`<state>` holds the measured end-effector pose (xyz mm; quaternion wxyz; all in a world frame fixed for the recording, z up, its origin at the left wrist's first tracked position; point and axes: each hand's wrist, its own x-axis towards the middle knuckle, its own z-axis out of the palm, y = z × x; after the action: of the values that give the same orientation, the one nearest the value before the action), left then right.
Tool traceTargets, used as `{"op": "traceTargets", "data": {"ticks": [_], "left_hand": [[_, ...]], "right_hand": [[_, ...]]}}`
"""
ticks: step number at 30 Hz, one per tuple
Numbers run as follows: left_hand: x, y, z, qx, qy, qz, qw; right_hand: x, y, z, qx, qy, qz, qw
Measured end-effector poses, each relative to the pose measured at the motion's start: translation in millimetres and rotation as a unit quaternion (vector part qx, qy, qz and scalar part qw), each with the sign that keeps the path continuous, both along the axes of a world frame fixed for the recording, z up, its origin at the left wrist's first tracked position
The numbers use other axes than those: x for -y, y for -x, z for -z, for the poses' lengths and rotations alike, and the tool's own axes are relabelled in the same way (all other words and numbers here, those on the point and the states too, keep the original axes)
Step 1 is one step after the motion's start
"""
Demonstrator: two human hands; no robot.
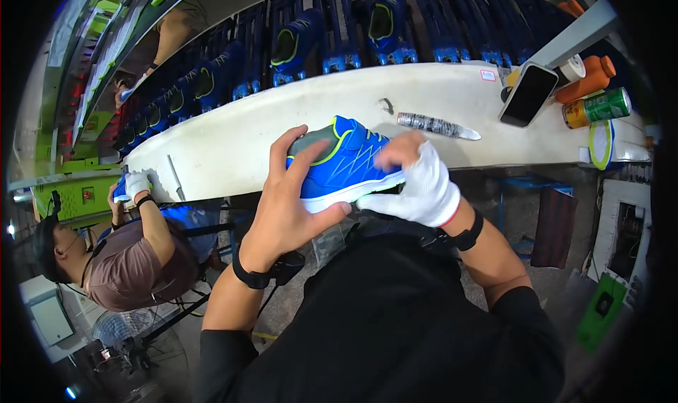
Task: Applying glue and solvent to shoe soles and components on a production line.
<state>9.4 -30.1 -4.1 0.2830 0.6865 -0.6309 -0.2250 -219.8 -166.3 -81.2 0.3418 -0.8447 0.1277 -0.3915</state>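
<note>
— So why is the blue mesh sports shoe with the lime trim and white sole held up off the long white surface rather than lying on it?

— Lifted, it can be turned freely. The bare left hand wraps around the heel end, fingers over the grey collar and thumb under the sole, so the shoe sits tipped on its side between both hands, just above the near edge of the surface.

— And the right hand?

— It wears a white knit glove and is closed on the toe end, with its bare-looking fingertips pressed on the upper. That steadies the front while the left carries the weight, I'd judge.

— What lies beyond the right hand?

— A flat silver tube, then, further right, a dark phone, an orange bottle and a green can, all clear of the shoe.

— Anyone else?

— To the far left of the left hand, a co-worker's gloved hand is at another blue shoe; rows of blue shoes stand behind.
</note>
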Motion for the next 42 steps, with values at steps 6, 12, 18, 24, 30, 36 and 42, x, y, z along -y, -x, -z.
{"op": "traceTargets", "data": {"ticks": [6,12,18,24,30,36,42], "left_hand": [[-10.9,7.1,7.9,0.069,0.022,0.015,0.997],[-26.2,-23.3,30.0,-0.060,0.081,-0.008,0.995],[-52.6,-26.7,27.0,-0.173,0.155,-0.019,0.972],[-48.7,-34.5,28.7,-0.292,0.150,-0.048,0.943],[-49.9,-35.3,36.1,-0.389,0.122,-0.057,0.911],[-51.4,-39.0,37.6,-0.398,0.129,-0.042,0.907],[-55.2,-39.3,20.7,-0.351,0.155,-0.037,0.923]], "right_hand": [[6.8,2.5,11.3,-0.181,-0.063,0.049,0.980],[3.4,-2.1,51.8,0.166,-0.374,0.134,0.903],[-33.3,16.4,-18.7,0.183,-0.606,-0.047,0.773],[-39.3,19.3,-52.7,0.187,-0.529,-0.061,0.826],[-51.3,14.2,-68.5,0.159,-0.523,-0.012,0.837],[-53.6,13.7,-71.2,0.161,-0.514,-0.019,0.842],[-46.5,11.7,-52.5,0.222,-0.525,-0.086,0.817]]}}
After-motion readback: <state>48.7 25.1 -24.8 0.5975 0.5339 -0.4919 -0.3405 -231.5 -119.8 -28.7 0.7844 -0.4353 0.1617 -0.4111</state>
